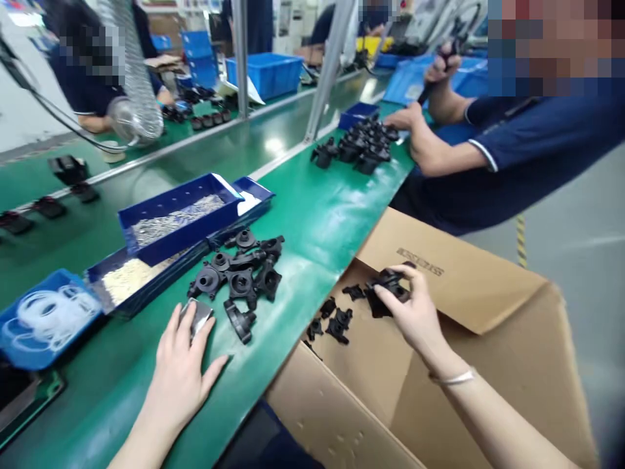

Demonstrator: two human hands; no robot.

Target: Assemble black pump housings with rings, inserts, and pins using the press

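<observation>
Hands point(181, 371) over green workshop bench point(312, 228)

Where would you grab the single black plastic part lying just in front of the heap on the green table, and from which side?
I'd pinch the black plastic part by its thick curved rim, from above and the near side. It seems tilted, with that rim exposed, while the heap of black parts crowds the far side.
</observation>
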